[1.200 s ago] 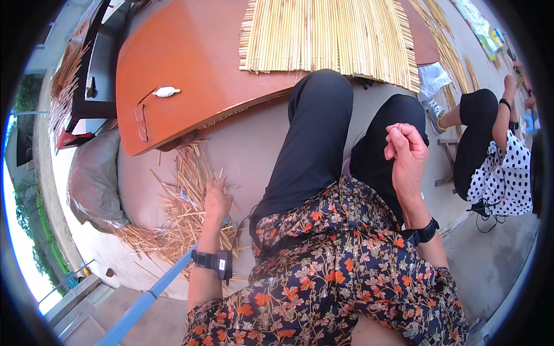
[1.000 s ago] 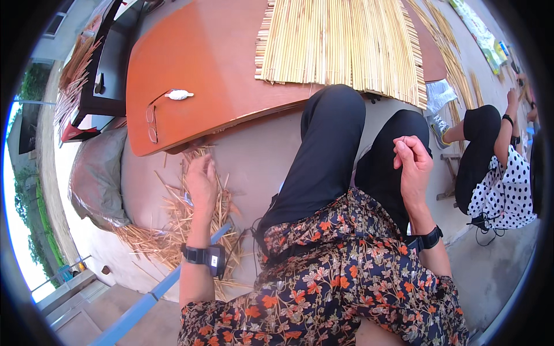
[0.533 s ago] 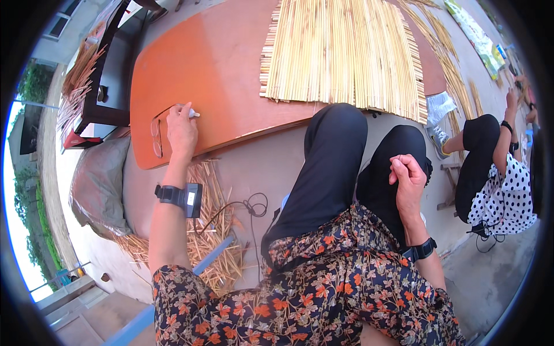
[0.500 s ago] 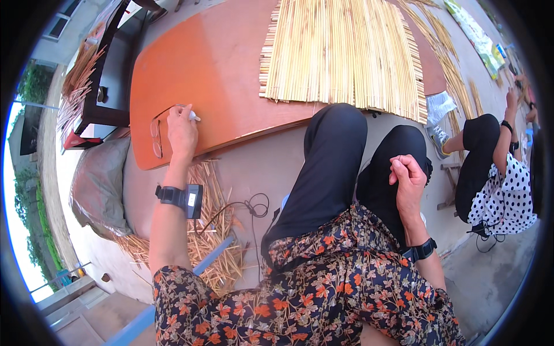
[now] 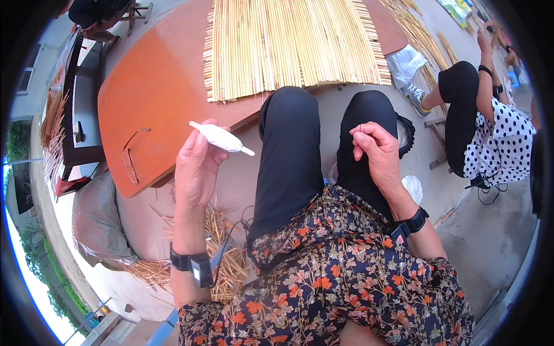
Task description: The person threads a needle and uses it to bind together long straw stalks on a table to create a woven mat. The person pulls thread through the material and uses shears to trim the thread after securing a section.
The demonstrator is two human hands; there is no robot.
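At far L, loose sticks point(image 5: 55, 121) are piled on a dark-framed stand point(image 5: 86, 154), w/ a grey covered bundle point(image 5: 98, 219) beside it. Glasses point(image 5: 128, 159) are laid on the orange tabletop point(image 5: 156, 98). In front of its near edge, a white spindle-shaped spool point(image 5: 222, 138) is pinched btwn thumb & fingers of the L hand point(image 5: 198, 164). That edge is partly blocked by the L knee point(image 5: 291, 109); the reed mat point(image 5: 288, 46) is cut off at top. R hand point(image 5: 378, 154): fingertips tog., anything held can't be told. Far R, a co-worker point(image 5: 499, 141) is partly cut off.

Head-worn fisheye, looking down, close above lap point(image 5: 295, 199)
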